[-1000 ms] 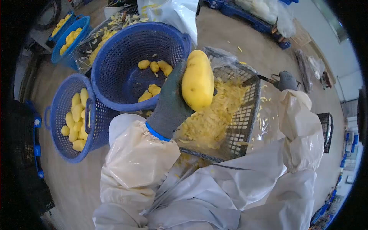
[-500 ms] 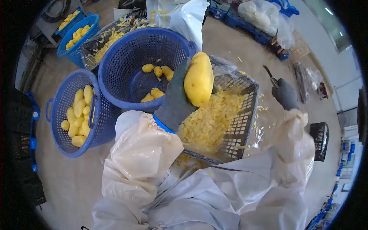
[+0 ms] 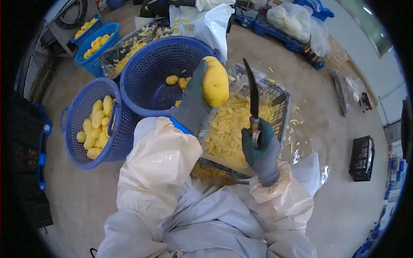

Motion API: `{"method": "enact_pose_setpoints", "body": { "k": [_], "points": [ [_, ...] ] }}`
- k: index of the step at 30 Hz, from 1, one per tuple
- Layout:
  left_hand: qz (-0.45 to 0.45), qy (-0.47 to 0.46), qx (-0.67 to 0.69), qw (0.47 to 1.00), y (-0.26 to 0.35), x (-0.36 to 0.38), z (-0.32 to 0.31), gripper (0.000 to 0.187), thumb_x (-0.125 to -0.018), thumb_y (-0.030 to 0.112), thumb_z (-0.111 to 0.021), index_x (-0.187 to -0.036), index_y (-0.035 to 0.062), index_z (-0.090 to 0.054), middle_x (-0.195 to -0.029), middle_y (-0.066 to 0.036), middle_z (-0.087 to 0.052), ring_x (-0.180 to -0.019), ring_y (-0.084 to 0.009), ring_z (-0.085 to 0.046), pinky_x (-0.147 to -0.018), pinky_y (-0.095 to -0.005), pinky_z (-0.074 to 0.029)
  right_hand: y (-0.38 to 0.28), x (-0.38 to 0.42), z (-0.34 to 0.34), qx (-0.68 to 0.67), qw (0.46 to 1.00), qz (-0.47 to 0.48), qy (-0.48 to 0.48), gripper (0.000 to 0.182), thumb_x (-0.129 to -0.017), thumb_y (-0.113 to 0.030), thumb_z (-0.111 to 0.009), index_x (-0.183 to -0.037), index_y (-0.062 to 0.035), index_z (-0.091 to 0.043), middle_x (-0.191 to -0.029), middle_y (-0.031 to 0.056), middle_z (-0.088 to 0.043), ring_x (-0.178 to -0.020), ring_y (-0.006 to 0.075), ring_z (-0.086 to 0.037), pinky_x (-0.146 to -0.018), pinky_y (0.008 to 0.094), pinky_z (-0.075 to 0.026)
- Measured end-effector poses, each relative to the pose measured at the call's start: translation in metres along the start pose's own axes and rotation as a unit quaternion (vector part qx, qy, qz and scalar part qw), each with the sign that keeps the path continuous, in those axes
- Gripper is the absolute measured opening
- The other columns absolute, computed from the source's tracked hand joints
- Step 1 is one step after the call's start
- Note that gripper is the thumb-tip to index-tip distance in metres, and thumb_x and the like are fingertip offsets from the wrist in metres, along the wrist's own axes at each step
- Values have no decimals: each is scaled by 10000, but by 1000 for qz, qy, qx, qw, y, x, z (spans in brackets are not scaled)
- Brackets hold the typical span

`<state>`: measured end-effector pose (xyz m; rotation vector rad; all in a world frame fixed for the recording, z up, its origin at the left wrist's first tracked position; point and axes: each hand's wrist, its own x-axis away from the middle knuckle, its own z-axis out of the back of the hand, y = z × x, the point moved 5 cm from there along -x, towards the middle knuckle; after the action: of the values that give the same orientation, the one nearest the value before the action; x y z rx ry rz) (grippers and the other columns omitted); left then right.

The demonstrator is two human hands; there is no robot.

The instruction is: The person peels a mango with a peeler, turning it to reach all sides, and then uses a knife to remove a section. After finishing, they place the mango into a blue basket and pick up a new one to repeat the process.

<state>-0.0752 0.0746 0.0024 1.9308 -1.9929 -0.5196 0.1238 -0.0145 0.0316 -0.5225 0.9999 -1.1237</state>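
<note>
My left hand [image 3: 192, 101], in a grey-green glove, grips a large yellow potato [image 3: 216, 81] that stands up out of its fingers. A knife [image 3: 253, 92] with a long, dark, slightly curved blade is in my gloved right hand [image 3: 261, 148], its tip pointing up and away from me. Blade and potato are apart. Beneath both hands, a dark mesh crate [image 3: 282, 101] lined with clear plastic holds a heap of yellow peelings [image 3: 234, 129]. Left of the crate, a large blue basket [image 3: 142, 81] has several small potatoes at its bottom, partly hidden by my left hand.
A second blue basket [image 3: 73, 116] with peeled potatoes [image 3: 98, 124] stands at the left. Behind are light-blue baskets [image 3: 86, 64] of potatoes and another tray of peelings [image 3: 129, 51]. A black crate [image 3: 360, 159] stands at right. Scraps and wet patches dot the floor.
My right hand has swung in from the far right to the peelings crate, bringing the knife upright near the potato. My left hand and the potato have shifted slightly left.
</note>
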Motion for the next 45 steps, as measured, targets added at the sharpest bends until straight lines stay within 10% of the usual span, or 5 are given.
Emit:
{"method": "enact_pose_setpoints", "body": {
  "k": [6,13,31,36,45],
  "points": [
    [-181,53,-216,958,10,19,-7,386,-919,365,-588,-1201,106,-537,-1089,-71,-610,-1017,-180,-599,-884,-343,-509,-6,8,-12,58,994,69,-53,312,-761,-94,-677,-1060,-64,-592,-847,150,-634,-689,319,-636,-596,374,-492],
    [8,86,-66,994,-1,-1,3,422,-897,407,-600,-1173,92,-550,-1065,-90,-615,-960,-208,-623,-846,-358,-537,3,12,-25,127,983,68,-110,419,-754,-115,-650,-1154,-90,-527,-840,133,-604,-698,331,-618,-593,412,-486],
    [9,98,-195,976,-28,11,-15,330,-941,334,-554,-1118,56,-572,-989,-59,-621,-897,-139,-616,-780,-278,-526,23,10,-32,158,982,55,-84,247,-785,-167,-644,-968,-77,-505,-773,133,-553,-669,332,-591,-570,437,-449],
    [100,-174,-44,979,-33,11,-15,263,-963,258,-531,-1146,73,-566,-1046,-36,-597,-986,-132,-580,-872,-288,-487,27,2,-27,209,968,118,-79,247,-776,-142,-642,-980,-80,-519,-787,132,-565,-675,335,-592,-579,433,-453],
    [36,-69,-141,987,-36,15,-18,252,-975,222,-504,-1176,81,-562,-1074,-37,-607,-997,-137,-594,-885,-286,-490,34,5,-29,165,981,80,-61,262,-767,-115,-639,-1004,-71,-538,-811,133,-579,-696,336,-598,-596,432,-464]
  ]
}}
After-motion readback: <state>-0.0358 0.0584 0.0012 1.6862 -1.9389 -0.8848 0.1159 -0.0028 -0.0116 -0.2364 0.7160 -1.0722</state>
